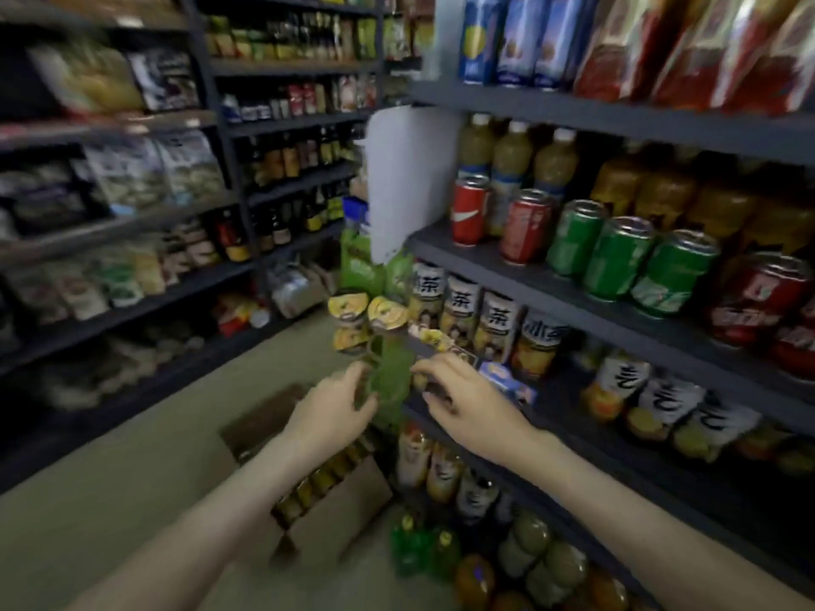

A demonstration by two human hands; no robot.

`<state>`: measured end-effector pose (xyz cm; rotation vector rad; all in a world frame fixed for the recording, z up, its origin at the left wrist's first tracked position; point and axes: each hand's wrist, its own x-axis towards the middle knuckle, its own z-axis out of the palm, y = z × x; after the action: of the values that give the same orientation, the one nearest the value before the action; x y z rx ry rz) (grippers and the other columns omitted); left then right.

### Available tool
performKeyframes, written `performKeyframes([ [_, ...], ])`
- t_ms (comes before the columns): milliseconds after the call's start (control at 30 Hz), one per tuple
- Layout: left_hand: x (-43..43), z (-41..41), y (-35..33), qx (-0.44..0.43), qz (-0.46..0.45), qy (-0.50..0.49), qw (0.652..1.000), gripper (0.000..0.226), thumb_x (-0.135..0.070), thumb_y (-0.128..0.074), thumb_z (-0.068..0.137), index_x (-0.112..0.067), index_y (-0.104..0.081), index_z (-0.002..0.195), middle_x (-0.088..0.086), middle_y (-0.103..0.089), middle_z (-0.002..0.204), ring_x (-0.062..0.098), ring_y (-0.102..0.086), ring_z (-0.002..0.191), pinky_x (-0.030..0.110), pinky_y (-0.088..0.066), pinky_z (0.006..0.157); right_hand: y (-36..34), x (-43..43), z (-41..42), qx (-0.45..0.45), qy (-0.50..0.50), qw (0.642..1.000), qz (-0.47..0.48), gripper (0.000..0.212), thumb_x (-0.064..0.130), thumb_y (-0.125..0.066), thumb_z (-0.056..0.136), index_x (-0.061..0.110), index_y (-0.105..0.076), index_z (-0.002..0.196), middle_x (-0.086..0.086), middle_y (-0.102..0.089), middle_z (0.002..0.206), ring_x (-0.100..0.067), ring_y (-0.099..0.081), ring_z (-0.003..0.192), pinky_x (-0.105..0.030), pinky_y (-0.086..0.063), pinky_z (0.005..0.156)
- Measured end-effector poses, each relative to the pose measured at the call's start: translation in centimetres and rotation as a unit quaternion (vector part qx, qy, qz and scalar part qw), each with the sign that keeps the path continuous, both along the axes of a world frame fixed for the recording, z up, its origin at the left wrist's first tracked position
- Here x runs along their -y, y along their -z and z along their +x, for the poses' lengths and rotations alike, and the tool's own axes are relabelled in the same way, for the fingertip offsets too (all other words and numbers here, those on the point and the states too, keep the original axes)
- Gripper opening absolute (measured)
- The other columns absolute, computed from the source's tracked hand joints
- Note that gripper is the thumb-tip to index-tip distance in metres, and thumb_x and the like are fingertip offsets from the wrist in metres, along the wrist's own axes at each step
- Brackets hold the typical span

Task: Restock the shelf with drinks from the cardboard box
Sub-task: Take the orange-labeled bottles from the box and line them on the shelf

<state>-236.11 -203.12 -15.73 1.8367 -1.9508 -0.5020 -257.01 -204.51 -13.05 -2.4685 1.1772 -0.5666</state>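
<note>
My left hand (335,403) grips the lower part of yellow-topped drink bottles (353,321), held upright in front of the shelf end. My right hand (463,401) holds another such bottle (434,339), tilted toward the dark grey shelf (551,288) where a row of white-labelled tea drinks (498,324) stands. Blur hides how many bottles each hand holds. Below my arms, the open cardboard box (339,509) sits on the floor, with several yellow-capped bottles (317,478) inside.
A strip of green packets (388,381) hangs at the shelf end between my hands. Red and green cans (613,253) fill the shelf above. More bottles stand on the lower shelves (445,469). Across the aisle are snack and bottle shelves (132,266).
</note>
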Motion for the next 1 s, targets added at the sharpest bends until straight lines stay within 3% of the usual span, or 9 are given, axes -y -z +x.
performKeyframes([
  [100,-1.6,6.3,3.5,-0.004,0.055,-0.069,0.996,0.04,-0.038,-0.049,0.095,-0.026,-0.044,0.133,0.001,-0.058,0.123,0.019,-0.059,0.104,0.029,-0.048,0.079,3.4,0.9,4.9,-0.032,-0.025,0.995,0.094,0.04,0.023,-0.045,0.101,0.031,-0.037,0.14,0.013,-0.036,0.136,-0.006,-0.047,0.108,-0.028,-0.049,0.083],
  [233,-2.8,13.7,7.6,-0.003,0.117,-0.156,0.981,0.046,-0.038,-0.05,0.094,-0.025,-0.041,0.137,0.005,-0.057,0.127,0.024,-0.057,0.111,0.032,-0.048,0.087,7.5,3.1,11.5,-0.054,-0.05,0.985,0.155,0.042,0.022,-0.045,0.101,0.031,-0.036,0.141,0.014,-0.035,0.136,0.001,-0.047,0.092,-0.013,-0.042,0.067],
  [367,-2.8,21.0,11.6,0.0,0.188,-0.196,0.962,0.048,-0.031,-0.045,0.097,-0.022,-0.034,0.143,0.011,-0.056,0.131,0.029,-0.054,0.118,0.033,-0.046,0.091,12.5,6.8,18.3,-0.08,-0.043,0.975,0.203,0.045,0.018,-0.046,0.1,0.029,-0.035,0.142,0.01,-0.035,0.137,-0.01,-0.046,0.118,-0.024,-0.046,0.088],
  [500,-1.2,27.8,14.9,0.01,0.232,-0.204,0.951,0.047,-0.032,-0.044,0.096,-0.023,-0.035,0.142,0.012,-0.061,0.125,0.031,-0.058,0.113,0.034,-0.048,0.087,17.8,10.2,23.5,-0.118,-0.031,0.961,0.249,0.049,0.014,-0.048,0.098,0.022,-0.034,0.144,0.002,-0.039,0.134,-0.017,-0.046,0.122,-0.027,-0.042,0.097],
  [667,3.7,32.4,18.1,0.025,0.275,-0.189,0.942,0.049,-0.031,-0.042,0.097,-0.023,-0.031,0.144,0.013,-0.059,0.129,0.03,-0.056,0.117,0.034,-0.048,0.088,22.8,13.7,27.1,-0.156,0.008,0.938,0.308,0.056,0.017,-0.051,0.096,0.024,-0.029,0.147,0.002,-0.035,0.14,-0.021,-0.042,0.129,-0.033,-0.04,0.103],
  [833,9.8,33.5,23.2,-0.008,0.311,-0.19,0.931,0.049,-0.026,-0.046,0.096,-0.022,-0.035,0.143,0.013,-0.057,0.126,0.027,-0.055,0.116,0.032,-0.046,0.09,27.4,18.8,27.9,-0.176,0.045,0.917,0.354,0.056,0.016,-0.05,0.096,0.023,-0.028,0.148,-0.001,-0.033,0.146,-0.019,-0.04,0.13,-0.028,-0.038,0.101],
  [1000,13.4,35.7,29.7,-0.049,0.368,-0.237,0.898,0.049,-0.028,-0.042,0.098,-0.027,-0.03,0.146,0.01,-0.05,0.134,0.023,-0.056,0.113,0.028,-0.044,0.092,33.9,25.3,28.5,-0.213,0.065,0.883,0.412,0.056,0.013,-0.05,0.097,0.021,-0.028,0.148,-0.004,-0.027,0.15,-0.021,-0.042,0.131,-0.026,-0.037,0.101],
])
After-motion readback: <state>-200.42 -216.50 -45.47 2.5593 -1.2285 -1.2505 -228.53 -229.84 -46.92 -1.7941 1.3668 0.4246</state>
